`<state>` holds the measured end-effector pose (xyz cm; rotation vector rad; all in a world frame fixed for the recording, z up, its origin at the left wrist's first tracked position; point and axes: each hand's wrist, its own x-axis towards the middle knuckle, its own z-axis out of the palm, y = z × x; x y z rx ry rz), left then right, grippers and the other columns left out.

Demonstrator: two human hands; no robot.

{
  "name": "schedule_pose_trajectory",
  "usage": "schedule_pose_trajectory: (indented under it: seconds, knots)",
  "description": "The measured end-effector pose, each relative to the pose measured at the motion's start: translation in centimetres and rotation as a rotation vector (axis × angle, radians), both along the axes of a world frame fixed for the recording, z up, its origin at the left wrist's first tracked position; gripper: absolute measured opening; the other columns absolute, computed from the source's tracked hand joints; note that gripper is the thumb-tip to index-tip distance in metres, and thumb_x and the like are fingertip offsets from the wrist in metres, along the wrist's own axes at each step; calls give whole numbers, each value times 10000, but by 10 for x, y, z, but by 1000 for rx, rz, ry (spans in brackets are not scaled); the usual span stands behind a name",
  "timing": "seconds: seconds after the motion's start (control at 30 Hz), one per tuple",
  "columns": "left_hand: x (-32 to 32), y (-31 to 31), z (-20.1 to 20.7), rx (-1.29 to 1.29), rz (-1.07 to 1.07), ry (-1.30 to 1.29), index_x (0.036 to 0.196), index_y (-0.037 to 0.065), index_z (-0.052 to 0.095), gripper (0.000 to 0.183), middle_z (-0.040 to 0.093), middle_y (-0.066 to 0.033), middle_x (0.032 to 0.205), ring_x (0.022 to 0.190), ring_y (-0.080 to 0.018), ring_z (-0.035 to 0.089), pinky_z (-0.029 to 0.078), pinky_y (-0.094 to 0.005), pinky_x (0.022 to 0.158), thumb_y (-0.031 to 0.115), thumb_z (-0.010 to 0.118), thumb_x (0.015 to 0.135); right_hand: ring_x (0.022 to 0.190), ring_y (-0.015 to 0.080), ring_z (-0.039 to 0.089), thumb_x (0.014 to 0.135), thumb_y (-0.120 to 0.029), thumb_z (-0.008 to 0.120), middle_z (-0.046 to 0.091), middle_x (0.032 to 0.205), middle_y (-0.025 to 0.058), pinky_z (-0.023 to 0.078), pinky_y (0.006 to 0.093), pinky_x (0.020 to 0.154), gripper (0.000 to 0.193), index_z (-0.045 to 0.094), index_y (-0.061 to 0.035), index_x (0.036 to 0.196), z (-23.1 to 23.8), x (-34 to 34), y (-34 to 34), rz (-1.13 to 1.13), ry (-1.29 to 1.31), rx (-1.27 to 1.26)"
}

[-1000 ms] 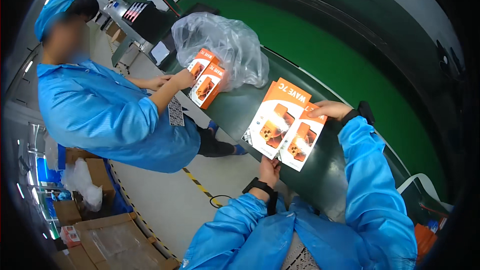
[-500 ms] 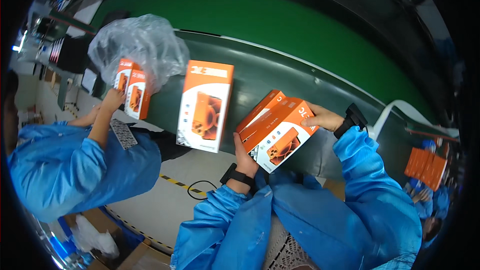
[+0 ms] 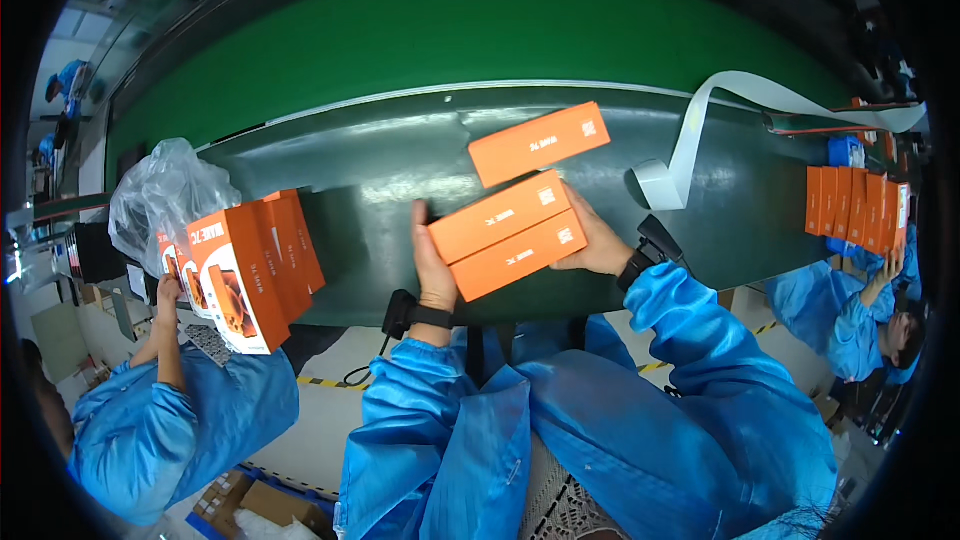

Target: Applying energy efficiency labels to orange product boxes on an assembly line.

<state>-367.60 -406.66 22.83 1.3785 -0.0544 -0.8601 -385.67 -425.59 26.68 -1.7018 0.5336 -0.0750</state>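
Note:
Two orange phone boxes (image 3: pixel 510 235) lie side by side between my hands, plain orange sides facing up. My left hand (image 3: pixel 434 265) presses against their left end, thumb upright. My right hand (image 3: pixel 597 240) wraps around their right end. Just beyond them, a third orange box (image 3: pixel 540 143) lies separate on the dark green work surface (image 3: pixel 390 180), slightly tilted to the right. A black band with a small module is on each of my wrists.
More orange and white phone boxes (image 3: pixel 255 275) stand at the left, beside a clear plastic bag (image 3: pixel 170 195) and a co-worker's hand (image 3: pixel 168 290). A white strip (image 3: pixel 690 140) curls over the right side. Further right, a row of orange boxes (image 3: pixel 850 205) stands near another person.
The boxes in my hands have turned from showing their printed fronts to showing plain orange sides. One box now lies apart beyond them. The view has swung to the right.

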Motion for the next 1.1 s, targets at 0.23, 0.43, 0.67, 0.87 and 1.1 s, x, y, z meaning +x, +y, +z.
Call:
schedule_pose_trajectory:
  seconds: [0.23, 0.43, 0.67, 0.87, 1.1]
  knots:
    - [-28, 11, 70, 445, -58, -304, 1440, 45, 92, 844, 157, -186, 1466, 1333, -311, 238, 213, -437, 1079, 592, 416, 884, 1207, 322, 428, 555, -93, 796, 503, 1246, 159, 341, 415, 1010, 715, 537, -78, 1221, 75, -24, -86, 170, 89, -668]
    - [-10, -6, 82, 530, -69, 226, 1452, 86, 33, 981, 152, -239, 1450, 1298, -464, 245, 235, -723, 909, 761, 316, 798, 1185, 367, 399, 542, -54, 751, 434, 1256, 171, 403, 404, 930, 790, 466, -124, 1275, 35, 53, -141, 304, 347, -549]
    - [20, -7, 80, 393, -102, 658, 1455, 148, 113, 984, 229, -246, 1421, 1240, -546, 279, 170, -739, 919, 830, 195, 751, 1106, 336, 446, 574, 4, 662, 478, 1158, 147, 421, 370, 930, 670, 504, -60, 1223, 44, 84, -71, 158, -176, -625]
    - [47, -24, 82, 365, -194, 810, 1459, 147, 95, 1042, 168, -211, 1467, 1286, -555, 150, 72, -743, 936, 862, 201, 709, 1207, 255, 409, 753, -267, 690, 457, 1274, 122, 359, 298, 975, 592, 467, -63, 1262, 8, 72, -69, 8, -29, 179]
    - [72, -53, 79, 637, -552, 703, 1459, 133, 120, 1070, 129, -191, 1491, 1310, -545, 84, 26, -738, 948, 875, 171, 690, 1279, 457, 225, 643, -850, 446, 271, 1405, 216, 169, 776, 853, 1048, 231, -177, 1416, 29, 26, -26, -593, 690, 964]
